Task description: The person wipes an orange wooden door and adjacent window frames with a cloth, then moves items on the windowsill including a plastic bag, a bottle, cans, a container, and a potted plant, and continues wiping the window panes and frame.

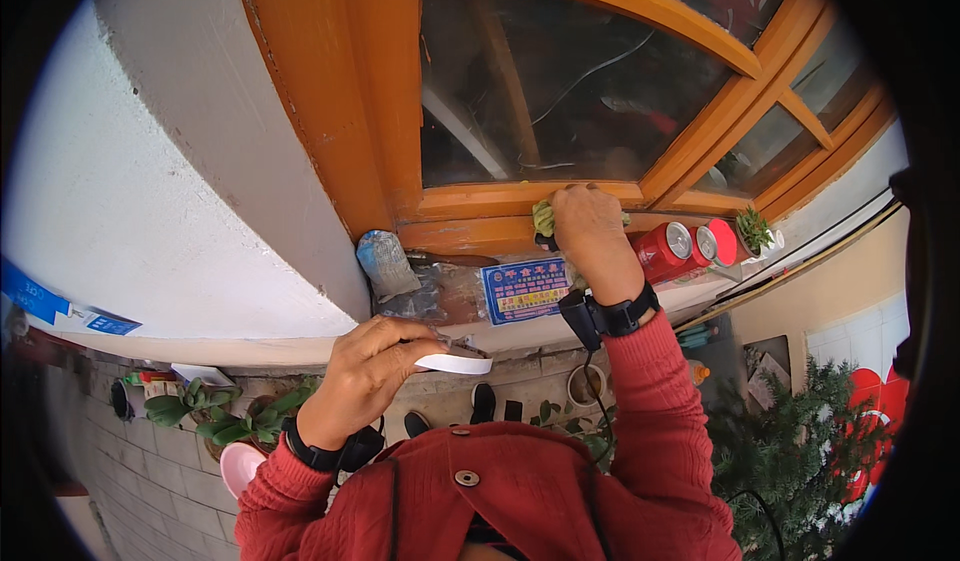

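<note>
My left hand (375, 373) pinches a thin white-edged object (457, 364) between thumb and fingers, out in front of the sill; its exact kind is unclear. Crumpled yellow-green cloth (543, 218) sticks out from under my right hand (592, 220), which presses it at the bottom rail of an orange wooden window frame (495, 199). Something dark lies beneath the cloth, mostly hidden. Just below that hand, a blue printed card (517, 291) bearing writing rests on the sill. Red drink cans (664, 250) stand to its right.
A stuffed plastic bag (386, 265) sits at the sill's left end, by the white wall (150, 208). A small potted plant (754, 232) stands past the cans. Leafy potted plants (255, 415) and a pink basin (241, 467) are low on the left, a bushy conifer (780, 441) on the right.
</note>
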{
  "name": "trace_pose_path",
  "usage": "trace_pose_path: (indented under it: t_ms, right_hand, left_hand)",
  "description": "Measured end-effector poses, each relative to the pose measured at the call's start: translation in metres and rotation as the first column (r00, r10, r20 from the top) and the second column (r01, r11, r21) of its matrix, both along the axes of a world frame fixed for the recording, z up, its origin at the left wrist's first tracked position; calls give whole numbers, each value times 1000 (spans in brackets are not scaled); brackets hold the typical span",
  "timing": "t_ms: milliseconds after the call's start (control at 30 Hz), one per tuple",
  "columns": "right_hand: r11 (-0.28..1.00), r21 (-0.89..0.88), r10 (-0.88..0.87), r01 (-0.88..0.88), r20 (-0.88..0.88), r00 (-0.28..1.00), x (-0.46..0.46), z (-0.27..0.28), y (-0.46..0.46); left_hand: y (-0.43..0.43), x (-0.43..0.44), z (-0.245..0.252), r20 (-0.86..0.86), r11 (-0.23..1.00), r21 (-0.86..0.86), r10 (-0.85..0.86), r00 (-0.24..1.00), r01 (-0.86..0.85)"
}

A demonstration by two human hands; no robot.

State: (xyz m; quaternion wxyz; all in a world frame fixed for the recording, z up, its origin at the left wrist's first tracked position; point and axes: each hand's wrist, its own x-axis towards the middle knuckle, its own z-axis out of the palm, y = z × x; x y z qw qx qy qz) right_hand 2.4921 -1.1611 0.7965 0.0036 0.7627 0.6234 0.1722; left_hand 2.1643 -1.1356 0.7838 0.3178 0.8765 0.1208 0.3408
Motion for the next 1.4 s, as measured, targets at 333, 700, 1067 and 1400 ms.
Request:
trace_pose_path:
  t_ms: [333,700,1067,1400]
  right_hand:
    - [810,443,540,-385,-306,784,-57,-48,20]
    - [978,82,210,-193,-443,872,-28,-8,-47]
    - [947,154,318,-283,-596,738,-12,-18,-108]
    - [953,144,287,-265,-703,651,6,-41,-108]
  left_hand:
    - [-2,31,15,121,957,-58,290,949,-285]
    - [38,97,15,105,938,16,344,933,-347]
    - [74,131,24,-5,949,-3,316,949,-316]
    - [81,137,26,-38,947,38,321,946,-319]
